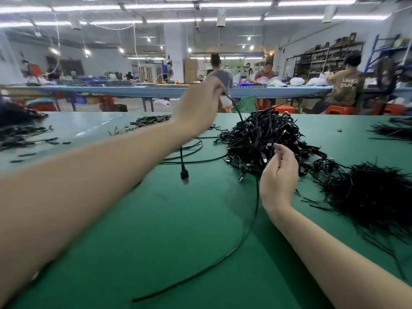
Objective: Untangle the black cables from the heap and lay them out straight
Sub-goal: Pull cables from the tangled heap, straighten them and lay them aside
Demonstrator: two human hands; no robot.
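Left hand (199,103), raised, pinches one black cable (237,111) drawn up from the heap (265,139) on the green worktop (156,219); right hand (278,175), fingers loosely curled, hovers at the heap's near edge, holding nothing visible.

A large workshop hall stretches back under a ceiling hung with long fluorescent tube lights (160,6) in parallel rows, bright and slightly blurred. The near worktable (156,230) is covered in green matting. Beyond it runs a long blue-topped bench (124,90) on metal legs, with three people (344,83) seated or standing at it — one on an orange stool (338,109). White plastic bags (296,81) sit on that bench. A white pillar (175,47) rises mid-room, and metal shelving (327,61) loaded with boxes lines the right wall beside a blue rack (379,50).
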